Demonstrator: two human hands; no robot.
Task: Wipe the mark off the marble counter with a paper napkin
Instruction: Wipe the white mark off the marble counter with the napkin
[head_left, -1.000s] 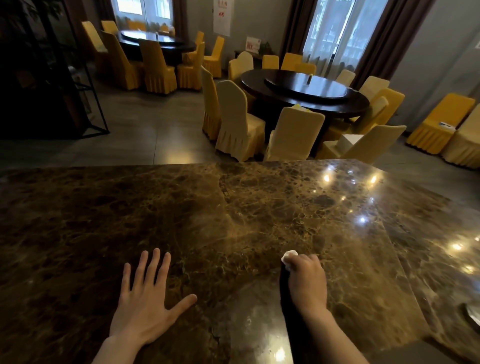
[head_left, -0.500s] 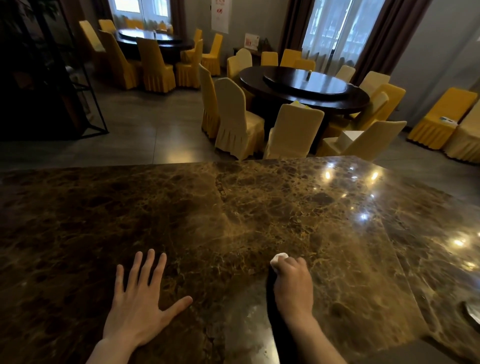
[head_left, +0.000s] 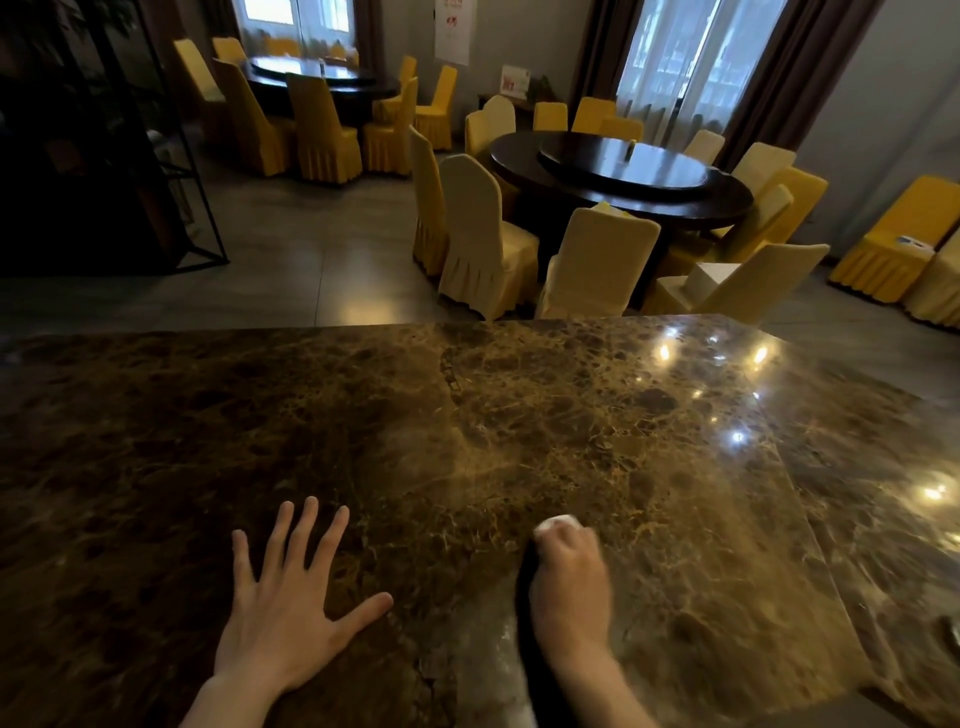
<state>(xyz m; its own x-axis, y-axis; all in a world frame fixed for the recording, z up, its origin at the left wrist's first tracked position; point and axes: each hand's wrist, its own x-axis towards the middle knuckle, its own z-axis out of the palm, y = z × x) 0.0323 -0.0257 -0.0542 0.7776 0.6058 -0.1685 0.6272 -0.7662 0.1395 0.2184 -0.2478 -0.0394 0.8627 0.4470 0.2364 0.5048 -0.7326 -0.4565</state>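
Head view, looking forward and down: a polished dark brown marble counter with gold veining (head_left: 519, 415) fills the lower half of the frame and carries bright reflections of ceiling lights toward its right side.

Left hand (head_left: 283, 608): laid flat, palm down on the counter, fingers and thumb spread wide, holding nothing.

Right hand (head_left: 569, 587): curled into a loose fist, knuckles up, resting on the counter to the right of the left hand and apart from it. It is blurred. The fingers are closed around a small crumpled white paper napkin (head_left: 558, 521), of which only a wad shows beyond the fingertips, against the stone.

Mark on the counter: cannot be distinguished from the marble pattern.

Background, beyond the far counter edge: a round dark wooden dining table with a raised turntable (head_left: 623, 176), ringed by chairs in cream and yellow fabric covers (head_left: 483, 239). A second similar table (head_left: 317, 78) stands farther back on the left, near a curtained window.
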